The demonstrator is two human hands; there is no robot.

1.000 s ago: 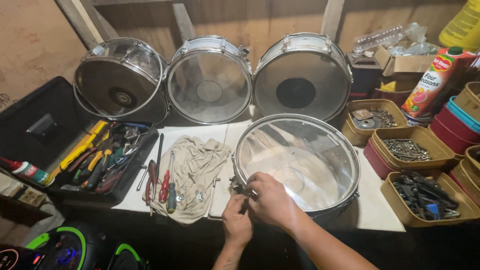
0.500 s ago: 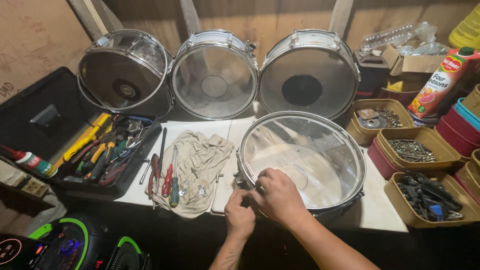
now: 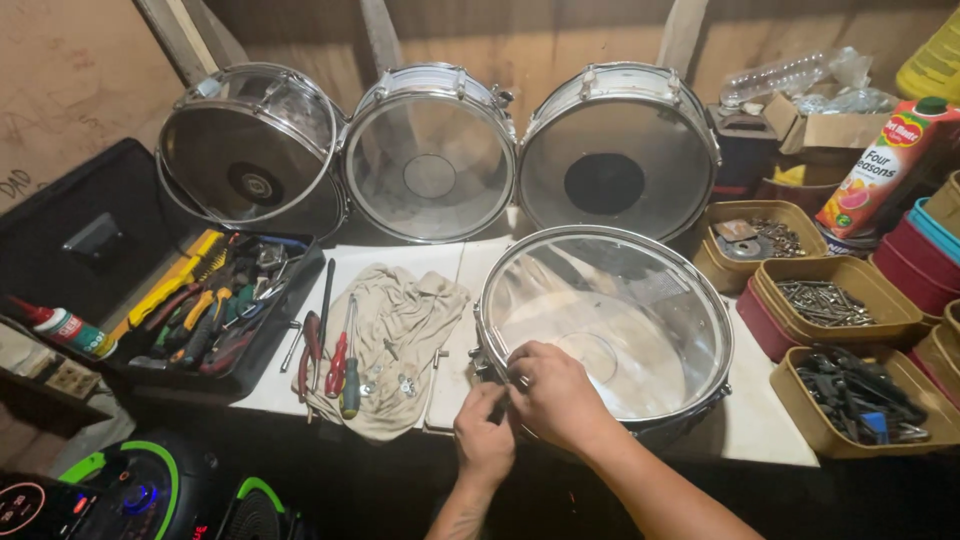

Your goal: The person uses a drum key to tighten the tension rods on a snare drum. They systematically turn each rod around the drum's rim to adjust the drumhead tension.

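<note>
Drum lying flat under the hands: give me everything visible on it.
The flat-lying drum is a shallow snare-type drum with a shiny chrome-looking metal hoop and shell and a clear, see-through head that reflects light. It lies head-up on the white board, in front of three drums propped on edge. Small tension fittings show along its near-left rim. The right hand rests on that rim and the left hand works just below it.

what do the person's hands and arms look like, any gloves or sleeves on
Both are bare. The left hand and right hand wear no gloves, and no ring, watch or bracelet shows. Both forearms are uncovered as far as the bottom edge of the head view, so no sleeve is visible.
</note>
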